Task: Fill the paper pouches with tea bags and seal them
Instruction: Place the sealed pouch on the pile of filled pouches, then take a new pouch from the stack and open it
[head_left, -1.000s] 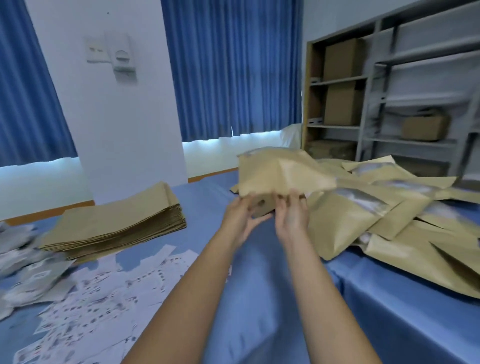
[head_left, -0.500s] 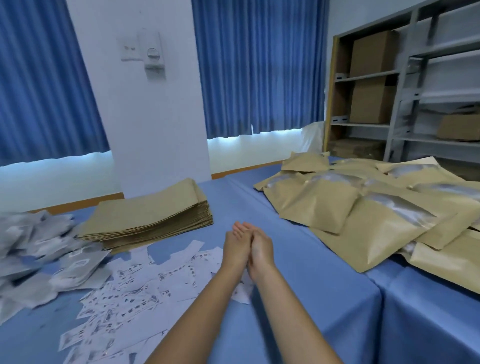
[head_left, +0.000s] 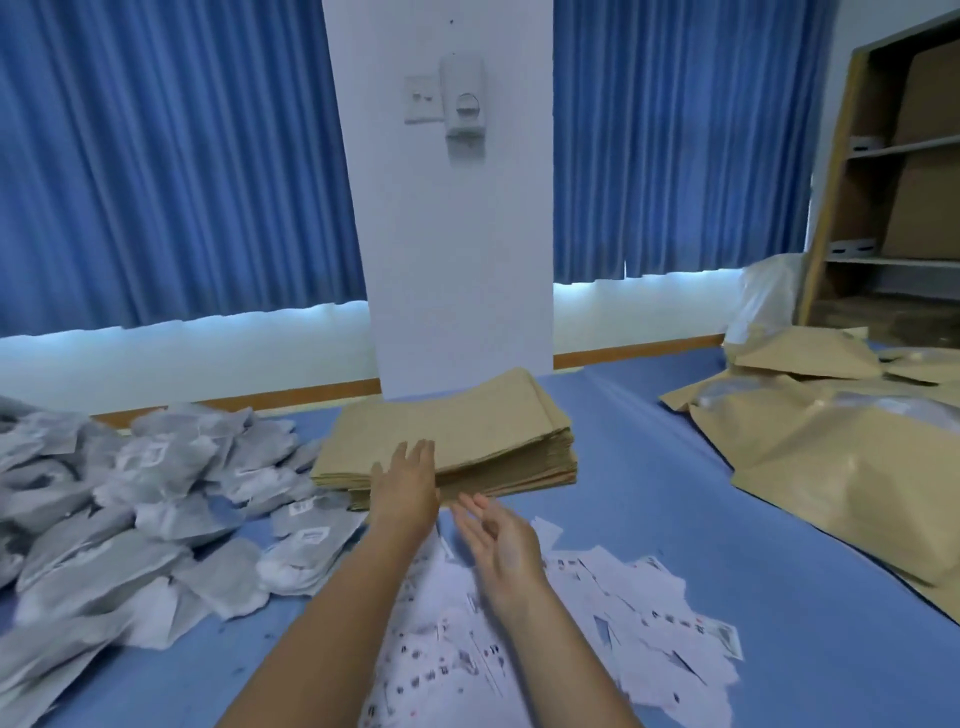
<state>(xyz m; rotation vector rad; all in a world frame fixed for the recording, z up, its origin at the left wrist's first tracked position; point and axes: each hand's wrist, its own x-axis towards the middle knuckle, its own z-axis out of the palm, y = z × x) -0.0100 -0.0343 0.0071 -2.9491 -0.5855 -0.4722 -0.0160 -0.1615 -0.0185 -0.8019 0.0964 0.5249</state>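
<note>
Directly ahead: the stack of empty pouches (head_left: 467, 436) lies just beyond both hands.
The left hand (head_left: 405, 483), fingers straight and empty, reaches over the stack's near edge and is the nearer. The right hand (head_left: 498, 540), open and empty, hangs just short of it. The stack's long side runs across the counter (head_left: 649, 467), and the tea bags (head_left: 130, 493) are heaped to its left.

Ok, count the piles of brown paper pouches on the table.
2: a flat stack at centre by the left hand, and a loose heap at right, running out of frame.
</note>
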